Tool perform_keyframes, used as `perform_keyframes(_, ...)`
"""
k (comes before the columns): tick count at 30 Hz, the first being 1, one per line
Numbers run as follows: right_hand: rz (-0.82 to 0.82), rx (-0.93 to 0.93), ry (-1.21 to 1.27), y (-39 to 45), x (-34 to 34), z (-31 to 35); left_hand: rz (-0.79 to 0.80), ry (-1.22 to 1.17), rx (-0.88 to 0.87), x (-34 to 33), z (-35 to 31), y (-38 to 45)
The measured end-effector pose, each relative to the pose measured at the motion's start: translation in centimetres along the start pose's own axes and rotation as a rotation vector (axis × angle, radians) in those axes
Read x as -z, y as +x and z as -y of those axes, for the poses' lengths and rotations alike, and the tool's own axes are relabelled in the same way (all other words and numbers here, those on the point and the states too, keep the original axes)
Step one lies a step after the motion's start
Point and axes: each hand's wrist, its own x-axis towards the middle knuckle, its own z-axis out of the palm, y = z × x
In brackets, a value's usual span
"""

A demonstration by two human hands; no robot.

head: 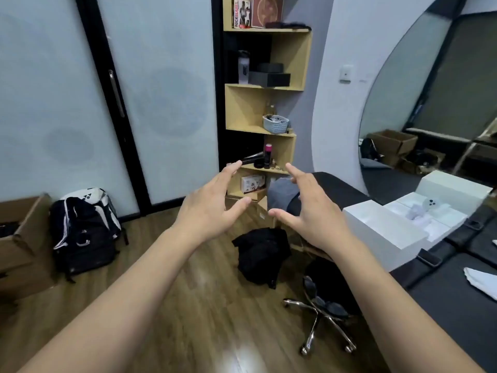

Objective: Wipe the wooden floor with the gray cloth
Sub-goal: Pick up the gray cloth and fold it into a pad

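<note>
Both my arms reach forward over the wooden floor [209,305]. My left hand [212,208] and my right hand [309,211] are held up side by side, fingers spread, palms facing each other, with nothing in them. Between and behind them a gray cloth [281,193] lies bunched on the end of the black table, partly hidden by my right hand. Neither hand touches it.
A black table [457,305] with white boxes [384,232] fills the right. A stool with a chrome star base [320,316] stands beside it. A black bag [261,254] lies on the floor, a backpack [83,232] and cardboard box [18,249] at left. Wooden shelves [269,103] stand ahead.
</note>
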Motion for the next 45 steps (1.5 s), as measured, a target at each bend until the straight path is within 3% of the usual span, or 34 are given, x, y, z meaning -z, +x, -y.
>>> perform_keyframes(13, 0.186, -0.167, 0.245, 8.7, -4.8, -15.7, 0.134, -0.096, 0.186, -13.2, 1.0, 11.2)
perform_keyframes(21, 0.223, -0.272, 0.384, 12.5, -8.8, -21.8, 0.184, -0.166, 0.226, -18.4, 2.7, 16.7)
perform_keyframes(32, 0.258, -0.398, 0.504, 22.1, -15.9, -29.5, 0.304, -0.32, 0.245, -27.0, 11.0, 27.7)
perform_keyframes(45, 0.178, -0.781, 0.654, 31.0, -23.8, -35.9, 0.497, -0.481, 0.314, -34.8, 21.6, 39.8)
